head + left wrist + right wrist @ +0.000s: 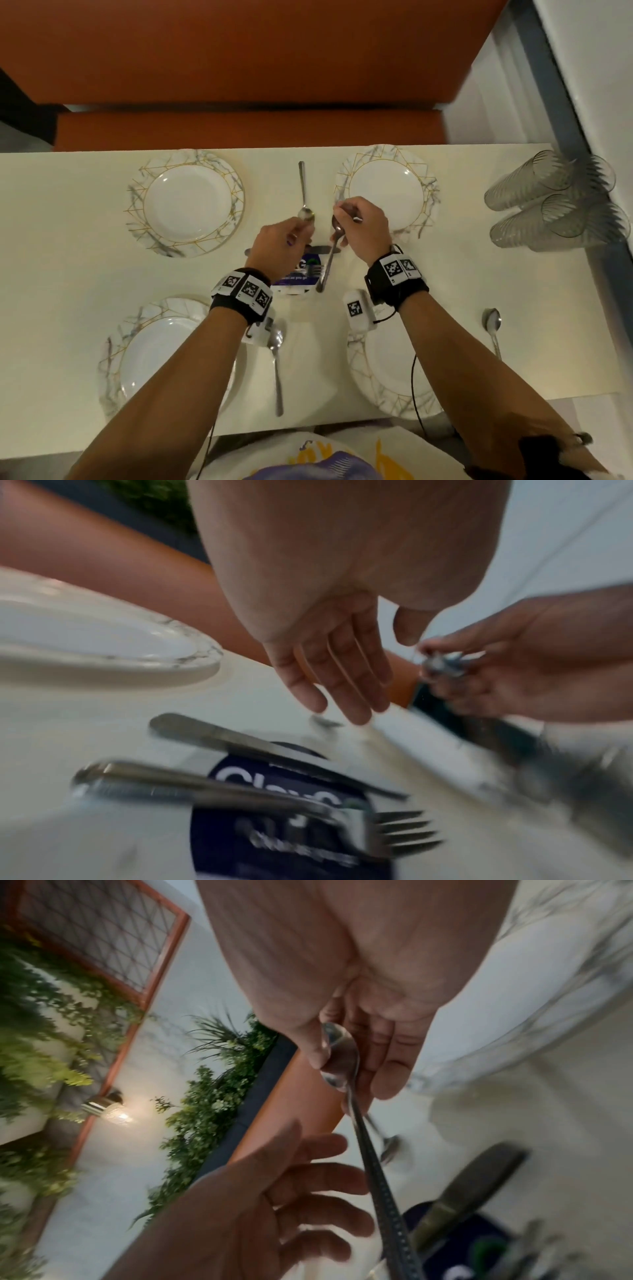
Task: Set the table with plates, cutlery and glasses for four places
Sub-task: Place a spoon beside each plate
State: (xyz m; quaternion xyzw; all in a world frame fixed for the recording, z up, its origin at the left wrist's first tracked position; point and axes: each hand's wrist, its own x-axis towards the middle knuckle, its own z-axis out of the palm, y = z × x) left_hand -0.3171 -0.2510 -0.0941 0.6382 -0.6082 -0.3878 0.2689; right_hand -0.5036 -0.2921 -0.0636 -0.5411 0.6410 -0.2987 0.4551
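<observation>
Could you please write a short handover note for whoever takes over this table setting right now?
Right hand grips a spoon by its bowl, handle hanging down. Left hand is open with straight fingers, holding nothing, just above the spoon lying between the two far plates.
Done: four plates are laid; three spoons lie on the table.
Left: place the held spoon, deal out the forks and knife piled on the centre box, and set out the four glasses lying stacked at the right end.

Four marble-rimmed plates [186, 204] surround the hands; three spoons [303, 192] lie flat beside them, a fourth spoon [330, 255] is pinched in the right hand [363, 226]. Upturned glasses [555, 198] cluster far right.
</observation>
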